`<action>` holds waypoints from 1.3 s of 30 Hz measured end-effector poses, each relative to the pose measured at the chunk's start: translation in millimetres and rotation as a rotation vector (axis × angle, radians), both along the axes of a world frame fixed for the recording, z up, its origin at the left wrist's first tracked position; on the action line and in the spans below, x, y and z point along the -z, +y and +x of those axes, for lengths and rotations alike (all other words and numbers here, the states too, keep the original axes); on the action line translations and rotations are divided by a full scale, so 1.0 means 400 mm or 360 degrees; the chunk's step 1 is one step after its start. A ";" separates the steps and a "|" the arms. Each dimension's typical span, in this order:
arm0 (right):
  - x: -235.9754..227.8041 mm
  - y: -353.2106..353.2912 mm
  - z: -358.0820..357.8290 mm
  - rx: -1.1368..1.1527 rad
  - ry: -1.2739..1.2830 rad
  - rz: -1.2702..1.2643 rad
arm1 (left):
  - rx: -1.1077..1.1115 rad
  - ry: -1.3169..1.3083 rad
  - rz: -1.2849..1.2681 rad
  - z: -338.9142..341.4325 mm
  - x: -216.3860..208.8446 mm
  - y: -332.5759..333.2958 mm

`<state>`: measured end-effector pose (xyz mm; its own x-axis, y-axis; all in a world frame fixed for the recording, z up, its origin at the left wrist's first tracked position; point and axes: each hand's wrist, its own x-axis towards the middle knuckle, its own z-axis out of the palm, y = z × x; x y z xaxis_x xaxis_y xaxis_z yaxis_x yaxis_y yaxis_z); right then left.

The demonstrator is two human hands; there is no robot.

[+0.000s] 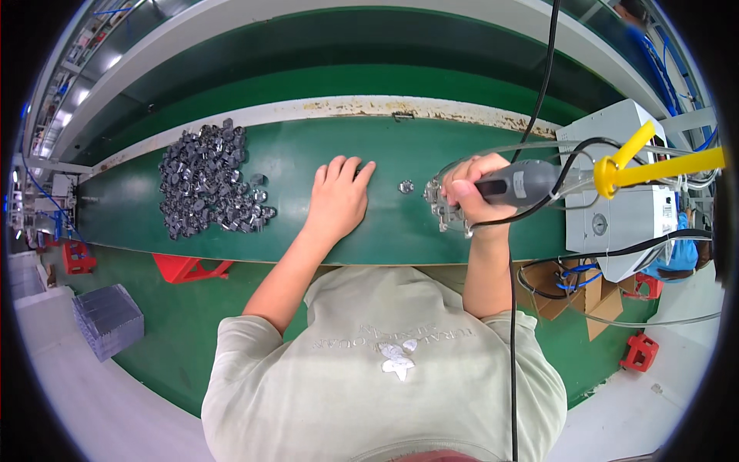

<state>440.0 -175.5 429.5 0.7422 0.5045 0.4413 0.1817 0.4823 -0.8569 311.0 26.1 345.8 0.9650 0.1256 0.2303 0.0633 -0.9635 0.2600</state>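
Note:
My right hand [479, 189] is wrapped round a grey corded hand-held tool [523, 183] that looks like an electric screwdriver. A clear plastic piece [440, 206] sits at its tip end, by my fingers. Just left of that tip, a small dark round part [406, 186] lies alone on the green table. My left hand [339, 196] rests palm down on the tabletop with its fingers stretched out, holding nothing. To its left spreads a heap of small dark, shiny parts [204, 181]. One loose part [258, 179] lies at the heap's right edge.
A grey machine box [616, 185] stands at the table's right end. Yellow straps [654, 165], black cables and clear hoses hang near the tool. Below lie an open cardboard box [550, 292], red stools [185, 267] and a grey stack [109, 322]. People are partly visible at right.

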 end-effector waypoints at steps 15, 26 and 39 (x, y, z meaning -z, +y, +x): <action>0.009 -0.004 0.027 -0.0017 0.0117 0.0189 | 0.0113 -0.0048 -0.0227 0.013 -0.044 0.006; 0.018 0.010 0.030 0.0014 0.0040 0.0117 | 0.0330 -0.0121 -0.0250 0.085 0.005 -0.082; 0.007 -0.019 0.030 -0.0045 -0.0047 0.0227 | 0.0206 -0.0089 -0.0131 0.251 -0.080 0.039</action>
